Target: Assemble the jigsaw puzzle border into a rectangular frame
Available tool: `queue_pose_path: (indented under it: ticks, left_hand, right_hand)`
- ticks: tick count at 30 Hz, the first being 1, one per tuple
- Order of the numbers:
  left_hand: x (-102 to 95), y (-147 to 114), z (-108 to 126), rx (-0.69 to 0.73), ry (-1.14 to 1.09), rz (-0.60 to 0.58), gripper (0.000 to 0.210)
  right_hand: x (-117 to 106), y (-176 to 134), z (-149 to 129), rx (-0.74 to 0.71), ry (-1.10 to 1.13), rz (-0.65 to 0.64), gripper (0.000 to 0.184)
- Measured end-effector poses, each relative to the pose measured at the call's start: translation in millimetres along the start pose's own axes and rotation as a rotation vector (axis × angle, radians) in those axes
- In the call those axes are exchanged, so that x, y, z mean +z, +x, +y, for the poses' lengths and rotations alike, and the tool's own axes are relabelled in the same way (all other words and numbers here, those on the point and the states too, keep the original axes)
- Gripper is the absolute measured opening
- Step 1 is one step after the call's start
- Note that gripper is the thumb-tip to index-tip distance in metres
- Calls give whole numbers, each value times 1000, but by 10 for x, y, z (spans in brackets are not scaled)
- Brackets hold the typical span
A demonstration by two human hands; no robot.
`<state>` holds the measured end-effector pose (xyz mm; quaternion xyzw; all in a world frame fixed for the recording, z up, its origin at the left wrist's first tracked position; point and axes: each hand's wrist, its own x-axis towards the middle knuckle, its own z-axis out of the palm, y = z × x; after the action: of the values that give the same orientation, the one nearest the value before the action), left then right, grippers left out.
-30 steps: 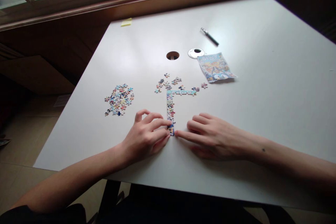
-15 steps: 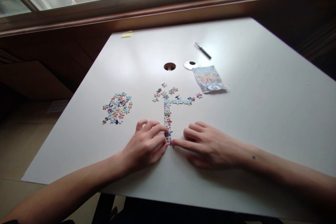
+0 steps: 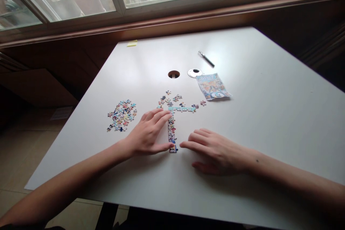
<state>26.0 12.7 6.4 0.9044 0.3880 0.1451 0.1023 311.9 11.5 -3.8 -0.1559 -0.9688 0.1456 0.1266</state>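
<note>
In the head view, the left hand [image 3: 149, 133] is spread wide along the L-shaped puzzle strip [image 3: 171, 127] on the table [image 3: 256, 107], thumb at its near end. The right hand [image 3: 214, 149], thumb and index finger parted, rests just beside that end.

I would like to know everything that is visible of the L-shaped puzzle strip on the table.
The puzzle strip looks like thin printed cardboard and lies flat on the white table. A longer, multicoloured column runs towards the person; at its far end, a shorter, pale turquoise row extends right. Knobs show along the inner side. The left hand spans the column, its fingertips and thumb appearing to touch it; the right hand is apart, its index finger pointing towards the near end.
</note>
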Motion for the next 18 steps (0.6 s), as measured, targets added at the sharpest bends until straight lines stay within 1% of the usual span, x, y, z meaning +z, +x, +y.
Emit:
queue_pose_path:
  ticks: [1, 2, 4, 5, 6, 10, 15, 18]
  left_hand:
    - [16, 41, -49, 12, 17, -22, 90]
    - [36, 72, -87, 16, 27, -47, 97]
    - [74, 99, -132, 10, 31, -77, 103]
    - [89, 97, -141, 7, 30, -84, 103]
    - [98, 87, -143, 5, 28, -85, 103]
    - [95, 37, -129, 18, 20, -83, 103]
    - [80, 45, -125, 9, 37, -121, 99]
    - [83, 57, -124, 6, 35, -123, 98]
  right_hand:
    - [0, -17, 47, 22, 12, 61, 40]
    - [-2, -34, 105, 55, -2, 143, 38]
    - [-15, -69, 238, 142, -115, 312, 41]
    - [-25, -84, 303, 182, -167, 340, 45]
    - [-34, -97, 359, 217, -204, 345, 48]
    - [-40, -128, 470, 288, -246, 257, 56]
    - [-6, -136, 463, 304, -238, 241, 58]
    - [-7, -133, 457, 304, -231, 232, 57]
